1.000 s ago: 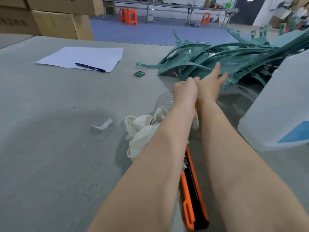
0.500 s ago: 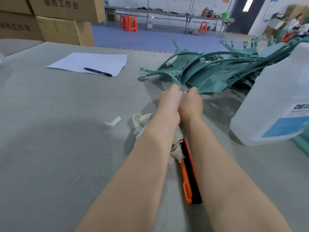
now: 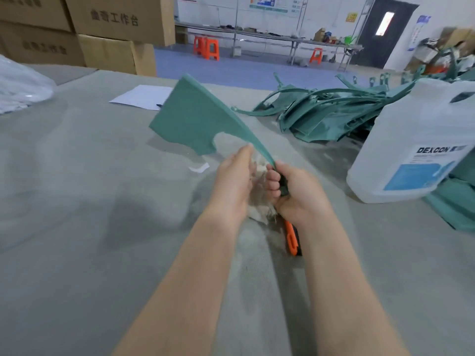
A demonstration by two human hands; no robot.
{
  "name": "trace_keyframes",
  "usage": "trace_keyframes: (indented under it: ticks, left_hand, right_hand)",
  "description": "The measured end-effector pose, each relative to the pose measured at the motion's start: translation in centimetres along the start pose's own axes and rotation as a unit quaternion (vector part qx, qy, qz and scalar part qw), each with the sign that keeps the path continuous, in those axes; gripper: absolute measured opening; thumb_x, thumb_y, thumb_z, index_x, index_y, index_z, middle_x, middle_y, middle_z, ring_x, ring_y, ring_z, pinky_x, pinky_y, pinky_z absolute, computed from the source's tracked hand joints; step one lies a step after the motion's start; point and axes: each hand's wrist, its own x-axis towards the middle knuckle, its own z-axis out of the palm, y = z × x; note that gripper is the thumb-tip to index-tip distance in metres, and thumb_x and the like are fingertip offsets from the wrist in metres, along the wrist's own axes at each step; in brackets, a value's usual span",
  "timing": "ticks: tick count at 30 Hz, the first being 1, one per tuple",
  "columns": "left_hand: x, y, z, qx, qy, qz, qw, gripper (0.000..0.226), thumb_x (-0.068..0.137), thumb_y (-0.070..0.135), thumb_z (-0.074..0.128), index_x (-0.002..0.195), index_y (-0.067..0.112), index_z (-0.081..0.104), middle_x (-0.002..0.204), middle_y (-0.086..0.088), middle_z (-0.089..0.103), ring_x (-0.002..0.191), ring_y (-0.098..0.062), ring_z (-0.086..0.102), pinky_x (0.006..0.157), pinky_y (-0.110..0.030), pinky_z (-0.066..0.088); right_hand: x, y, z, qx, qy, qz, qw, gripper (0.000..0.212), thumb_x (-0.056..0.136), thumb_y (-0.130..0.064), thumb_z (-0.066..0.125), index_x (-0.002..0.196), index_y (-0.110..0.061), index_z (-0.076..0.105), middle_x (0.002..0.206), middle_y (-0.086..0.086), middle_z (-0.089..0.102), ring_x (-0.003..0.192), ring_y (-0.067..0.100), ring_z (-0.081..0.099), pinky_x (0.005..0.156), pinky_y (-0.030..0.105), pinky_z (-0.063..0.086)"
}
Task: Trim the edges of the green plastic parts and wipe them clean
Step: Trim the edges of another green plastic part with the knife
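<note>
The right hand [image 3: 295, 188] is gripping the narrow stem of a green part [image 3: 195, 119], raised left of the white jug [image 3: 411, 140]; the left hand [image 3: 231, 183] is touching that stem, its grip impossible to tell; the cloth [image 3: 259, 214] is lying left of the jug.

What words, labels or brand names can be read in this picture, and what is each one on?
"DEXCON": on the label of the white jug.
"工作台": end of the print on the upper cardboard box; the characters before it are blurred.
Lower cardboard box: similar print, too blurred to read.
Small print under "DEXCON", wall posters, yellow sign, blue sign: too small to read.
</note>
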Motion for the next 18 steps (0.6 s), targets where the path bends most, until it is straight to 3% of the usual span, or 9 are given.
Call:
trace_keyframes:
  ticks: [1,4,6,9,11,14,16,18]
  left_hand:
    - [-0.2,-0.2,-0.5,-0.015,-0.005,0.016,1.0,0.016,0.098,0.028,0.052,0.092,0.013,0.053,0.088,-0.005,0.056,0.075,-0.016,0.056,0.066,-0.025,0.05]
    - [-0.6,-0.4,-2.2,0.014,0.01,0.084,0.996,0.042,0.1,0.033,0.047,0.135,0.01,0.045,0.126,-0.01,0.06,0.094,-0.018,0.062,0.093,-0.037,0.049]
    - [-0.5,-0.2,-3.0,0.019,0.025,0.126,0.992,0.044,0.102,0.034,0.042,0.141,0.015,0.039,0.126,-0.006,0.061,0.092,-0.016,0.065,0.093,-0.036,0.049]
    - [-0.4,0.5,-3.7,-0.029,0.045,0.165,0.985,0.019,0.105,0.031,0.034,0.118,0.023,0.045,0.106,0.002,0.066,0.078,-0.011,0.07,0.075,-0.029,0.053]
    - [-0.2,0.6,-4.1,-0.015,0.08,0.194,0.978,0.015,0.105,0.026,0.033,0.1,0.022,0.045,0.09,0.002,0.067,0.063,-0.006,0.068,0.06,-0.023,0.054]
    - [0.1,0.5,-4.4,0.054,0.126,0.241,0.961,0.021,0.104,0.021,0.035,0.085,0.016,0.044,0.062,0.007,0.062,0.048,-0.004,0.059,0.049,-0.02,0.047]
    - [0.3,0.4,-4.4,0.102,0.129,0.257,0.952,0.022,0.103,0.019,0.037,0.082,0.015,0.043,0.052,0.008,0.057,0.043,-0.005,0.056,0.049,-0.02,0.045]
    - [0.3,0.1,-4.3,0.146,0.118,0.259,0.947,0.022,0.102,0.02,0.038,0.081,0.015,0.044,0.053,0.006,0.056,0.041,-0.006,0.055,0.052,-0.024,0.046]
  right_hand:
    - [-0.3,0.5,0.2,0.019,-0.025,0.035,0.999,0.033,0.104,-0.015,0.033,0.076,-0.009,0.048,0.042,-0.006,0.04,0.031,0.004,0.037,0.029,0.012,0.028]
    - [-0.6,1.1,0.5,0.052,-0.094,0.119,0.987,0.036,0.105,-0.016,0.029,0.076,-0.008,0.047,0.042,-0.005,0.036,0.03,0.003,0.037,0.028,0.01,0.028]
    - [-0.7,1.2,0.4,0.048,-0.118,0.156,0.98,0.036,0.105,-0.017,0.028,0.076,-0.007,0.048,0.042,-0.005,0.036,0.03,0.003,0.037,0.028,0.01,0.029]
    - [-1.1,1.6,0.6,-0.011,-0.143,0.185,0.972,0.033,0.104,-0.017,0.031,0.078,-0.007,0.049,0.043,-0.005,0.038,0.031,0.004,0.041,0.029,0.011,0.032]
    - [-1.3,2.0,0.7,-0.106,-0.145,0.158,0.971,0.03,0.104,-0.016,0.035,0.082,-0.007,0.053,0.046,-0.002,0.046,0.037,0.008,0.051,0.033,0.015,0.04]
    - [-1.7,2.3,1.0,-0.242,-0.151,0.085,0.955,0.029,0.104,-0.016,0.038,0.087,-0.004,0.058,0.057,0.008,0.063,0.054,0.021,0.067,0.047,0.024,0.054]
    - [-1.8,2.2,1.0,-0.327,-0.133,0.003,0.936,0.026,0.101,-0.013,0.044,0.087,-0.002,0.063,0.064,0.008,0.068,0.063,0.023,0.068,0.057,0.027,0.056]
    - [-1.5,1.9,0.6,-0.408,-0.039,-0.126,0.903,0.022,0.097,-0.011,0.05,0.086,0.0,0.066,0.065,0.005,0.066,0.066,0.025,0.063,0.064,0.031,0.055]
